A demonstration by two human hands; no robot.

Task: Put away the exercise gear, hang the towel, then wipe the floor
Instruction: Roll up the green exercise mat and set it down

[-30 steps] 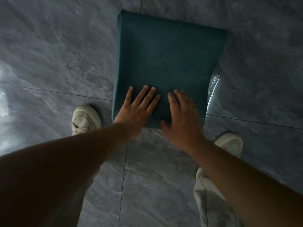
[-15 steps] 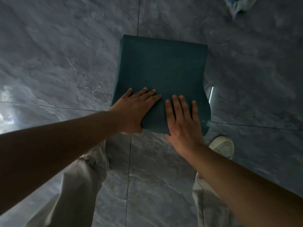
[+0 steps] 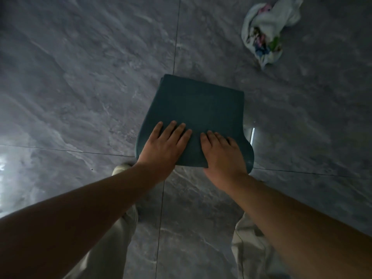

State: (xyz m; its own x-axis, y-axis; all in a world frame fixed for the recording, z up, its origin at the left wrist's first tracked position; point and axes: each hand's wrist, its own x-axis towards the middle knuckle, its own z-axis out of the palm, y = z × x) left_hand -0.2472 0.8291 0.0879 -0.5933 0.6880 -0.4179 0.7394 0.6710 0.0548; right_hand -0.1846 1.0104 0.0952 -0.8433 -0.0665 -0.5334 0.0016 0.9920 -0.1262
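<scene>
Folded teal cloth (image 3: 199, 105) flat on floor (image 3: 80, 87), across tile joints. Left hand (image 3: 163, 150), right hand (image 3: 223, 156) side by side on its near edge, fingers straight, palms pressing. Likely soft, light, limp; should slide easily on glossy tile. Push with flat palms; pinching would probably bunch it.

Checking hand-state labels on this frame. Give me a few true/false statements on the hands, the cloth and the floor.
1. The left hand and right hand both lie flat on the cloth. True.
2. The cloth is held up off the floor. False: it lies on the floor, pressed down by both hands.
3. A crumpled white bundle lies on the floor, apart from the cloth. True.
4. The right hand grips the bundle. False: it rests on the cloth with its fingers straight, and the bundle is untouched.
</scene>
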